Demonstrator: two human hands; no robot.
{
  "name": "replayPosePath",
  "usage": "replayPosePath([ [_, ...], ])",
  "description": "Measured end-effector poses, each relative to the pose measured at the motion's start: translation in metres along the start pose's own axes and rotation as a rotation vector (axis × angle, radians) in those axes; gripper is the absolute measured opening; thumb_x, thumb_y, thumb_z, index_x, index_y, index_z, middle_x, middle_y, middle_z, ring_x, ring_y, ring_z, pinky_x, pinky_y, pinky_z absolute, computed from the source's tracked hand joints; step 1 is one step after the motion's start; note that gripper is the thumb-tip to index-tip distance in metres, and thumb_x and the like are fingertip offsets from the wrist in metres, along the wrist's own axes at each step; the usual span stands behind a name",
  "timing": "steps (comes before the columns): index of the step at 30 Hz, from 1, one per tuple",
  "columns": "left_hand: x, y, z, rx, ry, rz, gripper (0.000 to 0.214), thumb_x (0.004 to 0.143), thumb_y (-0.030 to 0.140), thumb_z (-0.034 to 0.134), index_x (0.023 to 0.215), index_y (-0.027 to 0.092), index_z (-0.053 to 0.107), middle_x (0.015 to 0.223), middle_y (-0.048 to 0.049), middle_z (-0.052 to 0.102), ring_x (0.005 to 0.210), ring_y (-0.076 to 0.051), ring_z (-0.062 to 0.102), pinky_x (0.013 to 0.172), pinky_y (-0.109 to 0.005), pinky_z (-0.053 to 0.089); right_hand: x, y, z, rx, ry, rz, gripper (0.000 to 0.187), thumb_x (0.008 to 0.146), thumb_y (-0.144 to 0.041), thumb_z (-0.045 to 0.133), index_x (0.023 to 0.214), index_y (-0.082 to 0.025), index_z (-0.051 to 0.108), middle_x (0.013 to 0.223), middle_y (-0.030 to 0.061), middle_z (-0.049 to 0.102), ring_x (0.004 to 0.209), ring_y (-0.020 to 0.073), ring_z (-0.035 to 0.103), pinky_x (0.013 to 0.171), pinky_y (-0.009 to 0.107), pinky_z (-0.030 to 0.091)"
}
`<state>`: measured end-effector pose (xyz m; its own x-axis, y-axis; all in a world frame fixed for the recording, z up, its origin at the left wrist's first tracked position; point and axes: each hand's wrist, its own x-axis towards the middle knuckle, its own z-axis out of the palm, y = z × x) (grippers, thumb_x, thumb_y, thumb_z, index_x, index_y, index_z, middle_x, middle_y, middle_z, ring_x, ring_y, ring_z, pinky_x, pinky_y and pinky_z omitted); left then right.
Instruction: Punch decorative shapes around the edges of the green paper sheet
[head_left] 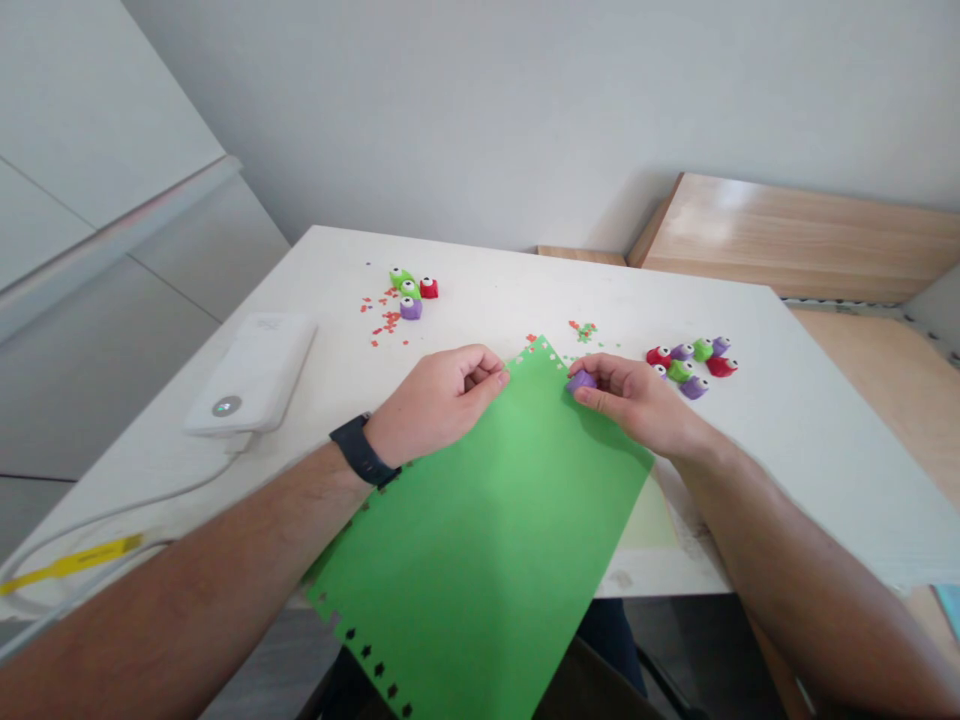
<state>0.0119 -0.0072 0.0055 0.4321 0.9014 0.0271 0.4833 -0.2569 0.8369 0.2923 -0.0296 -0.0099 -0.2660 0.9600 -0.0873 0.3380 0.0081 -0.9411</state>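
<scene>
A green sheet of paper [487,530] lies slanted over the table's front edge, with small shapes cut out along its left and far edges. My left hand [450,395], a dark watch on its wrist, pinches the paper near its far corner. Between the thumb and fingers of my right hand [637,400] is a small purple craft punch [581,381], at the paper's upper right edge. Whether the paper is inside the punch's slot cannot be made out. Beyond the corner lie tiny green and orange paper cutouts [585,331].
Several red, green and purple punches [681,371] stand right of my right hand. A smaller cluster of punches [409,288] sits at the back left beside orange cutouts [388,322]. At left, a white power bank [255,370] trails a cable [172,497]. Wooden shelving [795,225] adjoins the table [817,480].
</scene>
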Motion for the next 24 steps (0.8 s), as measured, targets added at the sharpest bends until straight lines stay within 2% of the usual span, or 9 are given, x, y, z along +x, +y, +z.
replayPosePath([
  [18,-0.0012,0.0003,0.001,-0.001,-0.014,0.006,0.03,0.099,0.048,0.058,0.094,0.02,0.069,0.08,-0.0005,0.071,0.071,-0.016,0.061,0.066,-0.028,0.046,0.0033,0.0053,0.0065,-0.132,0.073,-0.004,0.027,0.089,-0.039,0.073,0.109,-0.022,0.069,0.085,0.0011,0.064,0.076,0.018,0.054,0.069,0.032,0.043],
  [24,0.0,-0.0019,0.0006,0.01,0.002,0.007,0.029,0.099,0.047,0.058,0.093,0.02,0.069,0.08,-0.0003,0.071,0.07,-0.016,0.061,0.066,-0.028,0.045,0.0036,0.0082,0.0023,-0.092,0.068,-0.055,0.032,0.09,-0.04,0.074,0.115,-0.023,0.068,0.094,0.0028,0.066,0.082,0.0195,0.057,0.077,0.034,0.047],
])
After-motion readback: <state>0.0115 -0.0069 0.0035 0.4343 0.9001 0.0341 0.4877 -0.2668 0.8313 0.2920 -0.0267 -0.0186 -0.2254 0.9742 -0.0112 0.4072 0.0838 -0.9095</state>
